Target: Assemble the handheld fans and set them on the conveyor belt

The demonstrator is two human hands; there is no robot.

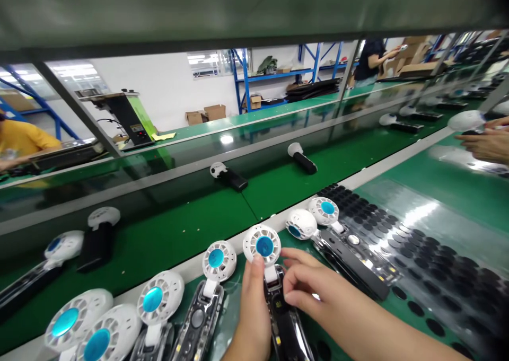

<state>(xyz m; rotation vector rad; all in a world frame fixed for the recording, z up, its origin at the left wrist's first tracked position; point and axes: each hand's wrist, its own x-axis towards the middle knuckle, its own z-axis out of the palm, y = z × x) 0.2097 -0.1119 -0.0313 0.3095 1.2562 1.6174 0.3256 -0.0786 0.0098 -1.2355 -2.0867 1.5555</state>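
Note:
My left hand (254, 302) is closed around a handheld fan (280, 302), its thumb against the lower rim of the white round head with the blue centre. The fan's dark glossy handle points down toward me. My right hand (308, 284) is at the handle's upper end, with thumb and finger pinched together beside the neck; whatever is between them is too small to make out. Just left lies another handheld fan (201, 310) with a clear handle. To the right, a fan with a grey handle (350, 260) lies beside one with a clear handle (368, 255).
Several fans (97, 334) lie at lower left. Sheets of black round stickers (397, 234) cover the right side of the bench. Beyond the rail, a green conveyor belt (178, 212) carries spaced fans. A co-worker's hands (489, 141) hold a fan at right; other people stand across the line.

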